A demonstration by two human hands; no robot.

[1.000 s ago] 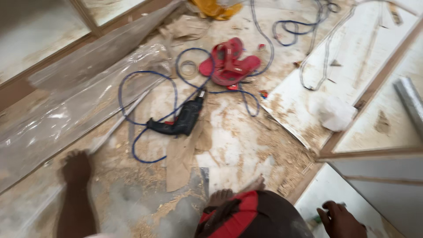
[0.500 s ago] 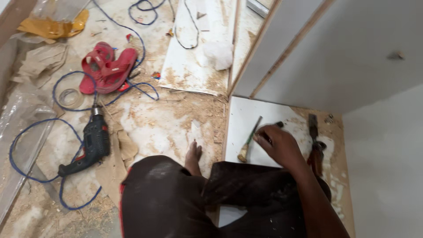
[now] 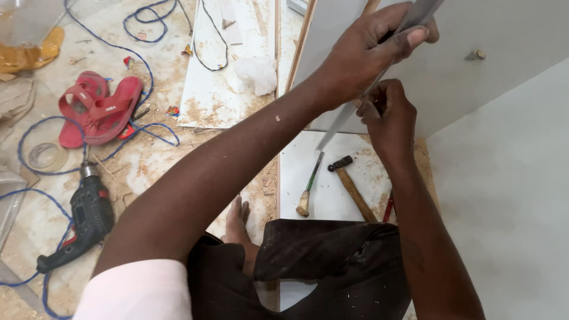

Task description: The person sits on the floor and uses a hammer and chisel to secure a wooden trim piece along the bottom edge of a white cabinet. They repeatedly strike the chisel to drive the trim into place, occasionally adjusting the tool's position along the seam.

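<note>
My left hand is raised in front of a grey cabinet panel and grips a long flat metal strip that slants down to the left. Just below it, my right hand has its fingers curled against the strip's edge; what it pinches is hidden. Under both hands a white board lies on the floor with a wooden-handled hammer, a chisel-like tool with a pale handle and a red-handled tool on it.
A black power drill with a blue cable lies at the left on the dusty floor. Red sandals, a white board with sawdust and a crumpled white bag lie beyond. My bare foot rests beside the board.
My view swung right, off the drill and onto the cabinet. My right hand rose from the tools on the white board. My left hand came into view, holding the metal strip up.
</note>
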